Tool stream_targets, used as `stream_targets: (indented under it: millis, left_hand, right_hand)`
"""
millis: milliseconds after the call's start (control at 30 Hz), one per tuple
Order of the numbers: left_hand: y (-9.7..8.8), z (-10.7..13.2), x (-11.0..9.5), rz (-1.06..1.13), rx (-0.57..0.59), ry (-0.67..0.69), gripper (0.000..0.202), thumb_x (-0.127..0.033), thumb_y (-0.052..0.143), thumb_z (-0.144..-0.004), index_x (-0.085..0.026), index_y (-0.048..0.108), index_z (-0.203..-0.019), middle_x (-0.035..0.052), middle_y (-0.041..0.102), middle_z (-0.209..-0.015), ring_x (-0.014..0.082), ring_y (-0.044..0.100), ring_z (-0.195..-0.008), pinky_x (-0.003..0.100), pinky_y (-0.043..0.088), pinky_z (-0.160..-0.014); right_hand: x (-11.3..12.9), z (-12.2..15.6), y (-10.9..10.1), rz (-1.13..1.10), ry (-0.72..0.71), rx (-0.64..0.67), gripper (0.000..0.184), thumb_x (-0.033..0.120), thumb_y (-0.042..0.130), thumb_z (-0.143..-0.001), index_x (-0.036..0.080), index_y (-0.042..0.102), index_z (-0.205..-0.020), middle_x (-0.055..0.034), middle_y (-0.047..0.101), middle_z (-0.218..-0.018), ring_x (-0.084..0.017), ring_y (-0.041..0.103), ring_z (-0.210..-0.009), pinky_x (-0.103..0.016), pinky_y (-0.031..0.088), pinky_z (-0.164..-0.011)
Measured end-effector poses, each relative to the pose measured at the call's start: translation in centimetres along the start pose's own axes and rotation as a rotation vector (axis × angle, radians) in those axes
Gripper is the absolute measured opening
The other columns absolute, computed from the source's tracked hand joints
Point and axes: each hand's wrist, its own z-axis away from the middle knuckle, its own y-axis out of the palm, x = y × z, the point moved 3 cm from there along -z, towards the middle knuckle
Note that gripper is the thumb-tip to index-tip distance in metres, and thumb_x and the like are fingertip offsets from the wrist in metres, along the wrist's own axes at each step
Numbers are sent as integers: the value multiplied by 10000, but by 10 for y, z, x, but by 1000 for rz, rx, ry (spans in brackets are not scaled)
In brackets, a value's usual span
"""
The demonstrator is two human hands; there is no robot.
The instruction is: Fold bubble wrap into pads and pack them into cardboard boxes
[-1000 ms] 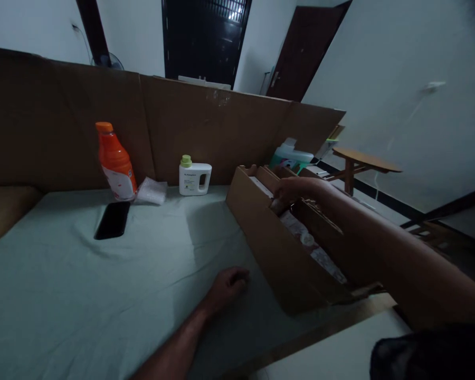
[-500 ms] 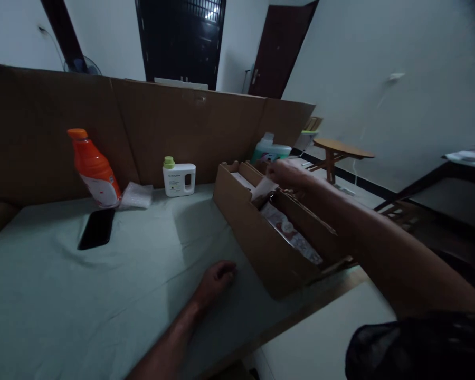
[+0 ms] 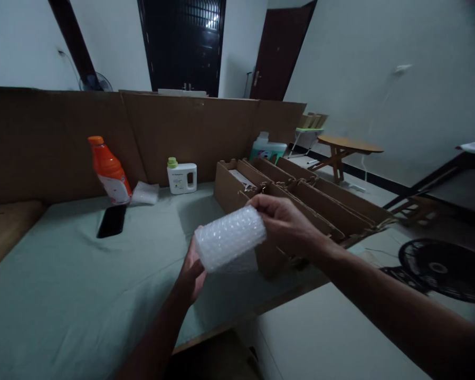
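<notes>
A roll of clear bubble wrap [image 3: 230,237] is held up over the near part of the table, tilted with its right end higher. My left hand [image 3: 192,272] grips its left end from below, fingers partly hidden behind it. At the upper right end, my right hand [image 3: 279,219] has its fingers closed on the wrap. A loose flap of the wrap hangs beneath the roll. Just behind my right hand stands a cardboard box [image 3: 231,192] split into long compartments; a white item [image 3: 240,177] lies in its left one.
On the green cloth [image 3: 150,253] are an orange bottle [image 3: 110,171], a folded bubble wrap piece [image 3: 145,193], a black phone [image 3: 112,221] and a white jug [image 3: 182,178]. A teal jug [image 3: 267,149] stands behind the box. Cardboard panels [image 3: 193,124] line the back; a black fan [image 3: 439,268] is right.
My right hand has come out of the box toward me with the bubble wrap. My left hand has risen from the cloth and taken hold of the roll's left end.
</notes>
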Motion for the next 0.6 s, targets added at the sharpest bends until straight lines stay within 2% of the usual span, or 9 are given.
stream_targets:
  millis: [100, 200, 267, 333, 400, 467, 500, 567, 600]
  left_hand:
    - [-9, 25, -18, -67, -50, 7, 1208, -819, 758, -524, -253, 366, -1516, 137, 515, -1470, 371, 502, -1331, 425, 497, -1028]
    - [-4, 44, -29, -71, -130, -61, 1034, -704, 795, -610, -241, 459, -1471, 119, 593, -1385, 329, 606, -1197, 389, 532, -964]
    - [0, 51, -32, -6, -203, -146, 891, -652, 779, -658, -200, 557, -1394, 122, 671, -1274, 324, 654, -1112, 396, 550, -925]
    - [-2, 54, -34, 75, -266, -240, 788, -607, 779, -665, -162, 637, -1300, 120, 736, -1133, 338, 681, -1057, 414, 563, -902]
    - [-14, 53, -36, 125, -318, -325, 663, -532, 747, -724, -145, 663, -1256, 105, 766, -1023, 335, 707, -998, 427, 574, -881]
    - [-33, 51, -38, 170, -397, -389, 548, -475, 648, -823, -129, 660, -1248, 97, 774, -948, 318, 730, -927, 436, 586, -847]
    - [-44, 50, -39, 194, -447, -413, 509, -459, 575, -878, -122, 650, -1252, 99, 774, -928, 306, 737, -896, 438, 591, -828]
    - [-64, 51, -40, 252, -523, -459, 480, -440, 439, -959, -114, 633, -1253, 108, 770, -916, 282, 743, -847, 431, 598, -789]
    - [-71, 52, -39, 275, -530, -468, 483, -445, 399, -979, -116, 626, -1252, 112, 768, -924, 271, 743, -831, 422, 599, -768]
  right_hand:
    - [-17, 7, 30, -129, 63, 106, 158, 334, 580, -807, 180, 591, -773, 22, 560, -674, -101, 485, -595, -199, 376, -522]
    - [-30, 12, 51, -84, 64, 179, 106, 252, 561, -791, 166, 608, -752, 17, 588, -665, -105, 524, -605, -202, 401, -547]
    - [-32, 13, 53, -12, 64, 255, 120, 234, 556, -803, 154, 645, -817, 12, 620, -667, -113, 568, -593, -208, 424, -547]
    - [-32, 11, 37, 87, 47, 242, 179, 254, 569, -826, 148, 676, -922, 3, 656, -699, -122, 602, -590, -216, 448, -547]
    - [-31, 3, 2, 236, 10, 75, 220, 288, 590, -844, 152, 696, -982, -14, 692, -766, -131, 629, -633, -224, 470, -575]
    - [-38, -7, -39, 393, 14, -100, 224, 307, 590, -863, 159, 712, -978, -26, 714, -805, -144, 646, -677, -232, 483, -602]
    - [-47, -14, -56, 455, 51, -119, 224, 301, 578, -872, 160, 715, -981, -27, 719, -792, -149, 652, -672, -238, 484, -602]
    - [-74, -28, -79, 555, 127, -11, 211, 260, 593, -856, 161, 723, -991, -22, 723, -733, -152, 654, -620, -247, 480, -588]
    - [-89, -35, -83, 603, 119, 55, 207, 237, 630, -827, 166, 731, -992, -19, 719, -686, -153, 651, -588, -249, 470, -580]
